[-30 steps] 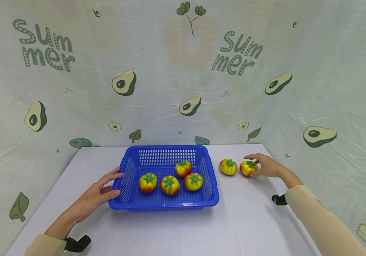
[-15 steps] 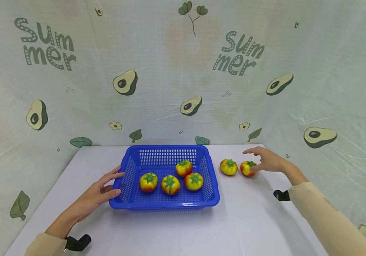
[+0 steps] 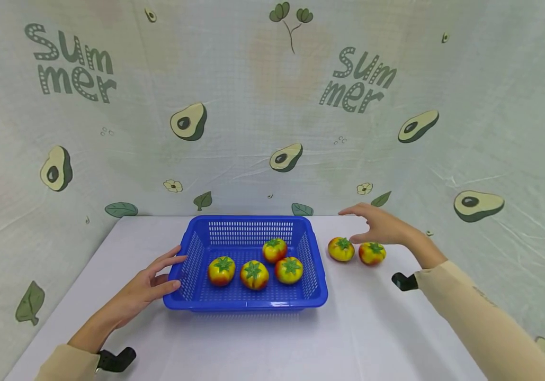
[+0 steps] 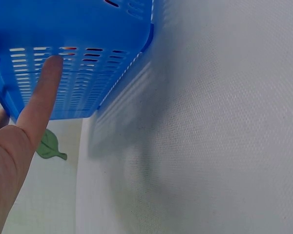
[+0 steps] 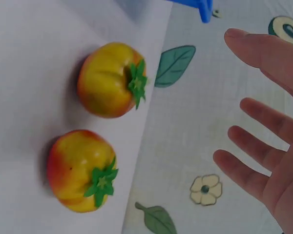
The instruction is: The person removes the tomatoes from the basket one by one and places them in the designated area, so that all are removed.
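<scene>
A blue slatted plastic basket [image 3: 246, 306] stands mid-table with several yellow-and-red tomatoes [image 3: 254, 275] in it, each with a green star-shaped top. My left hand [image 3: 145, 291] rests at its left rim with fingers fairly straight; in the left wrist view the thumb [image 4: 44, 92] lies against the slatted outer wall. To the basket's right, two similar tomatoes lie on the table, a nearer-to-basket tomato [image 3: 341, 249] and an outer tomato [image 3: 372, 254]. Over and slightly behind them hovers my right hand [image 3: 382, 225], fingers spread from the thumb, holding nothing. In the right wrist view it is apart from both tomatoes.
A white cloth covers the table [image 3: 272, 349]. Behind and at both sides hangs a patterned cloth [image 3: 234, 174] with avocados, leaves and lettering, close to the table's back edge. A black strap device [image 3: 117, 361] sits at the left wrist.
My right hand has come off the outer tomato, risen, and shifted left over the space toward the inner one. That outer tomato stays on the table. The left hand and basket hold their places.
</scene>
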The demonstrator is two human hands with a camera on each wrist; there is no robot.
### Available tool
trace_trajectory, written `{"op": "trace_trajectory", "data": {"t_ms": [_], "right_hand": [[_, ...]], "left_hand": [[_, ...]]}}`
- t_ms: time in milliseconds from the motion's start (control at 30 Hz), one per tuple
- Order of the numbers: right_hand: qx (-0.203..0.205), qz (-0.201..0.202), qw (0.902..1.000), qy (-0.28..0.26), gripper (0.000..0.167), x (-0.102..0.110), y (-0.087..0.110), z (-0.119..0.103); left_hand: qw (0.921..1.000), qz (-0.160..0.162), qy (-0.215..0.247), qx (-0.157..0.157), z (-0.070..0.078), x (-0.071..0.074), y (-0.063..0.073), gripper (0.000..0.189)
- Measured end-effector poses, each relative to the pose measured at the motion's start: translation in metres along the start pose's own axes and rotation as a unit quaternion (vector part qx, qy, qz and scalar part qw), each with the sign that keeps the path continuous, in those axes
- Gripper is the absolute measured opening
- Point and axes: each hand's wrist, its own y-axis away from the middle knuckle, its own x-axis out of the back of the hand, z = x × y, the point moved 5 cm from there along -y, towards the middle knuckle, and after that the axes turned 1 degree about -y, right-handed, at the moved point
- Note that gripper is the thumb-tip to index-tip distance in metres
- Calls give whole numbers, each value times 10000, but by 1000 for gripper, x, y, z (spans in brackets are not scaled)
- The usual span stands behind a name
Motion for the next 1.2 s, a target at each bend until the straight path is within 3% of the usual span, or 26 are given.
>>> {"op": "trace_trajectory", "data": {"t_ms": [367, 633, 1200], "right_hand": [[612, -186, 9978, 170, 73, -9, -36, -58], [951, -445, 9945, 10, 74, -20, -63, -101], [1615, -1109, 9806, 61, 73, -71, -113, -172]], "left_hand": [[9993, -233, 201, -215, 7, 0, 2, 58], [9996, -157, 181, -118, 3, 1, -1, 59], [9996, -172, 196, -135, 3, 2, 3, 59]]}}
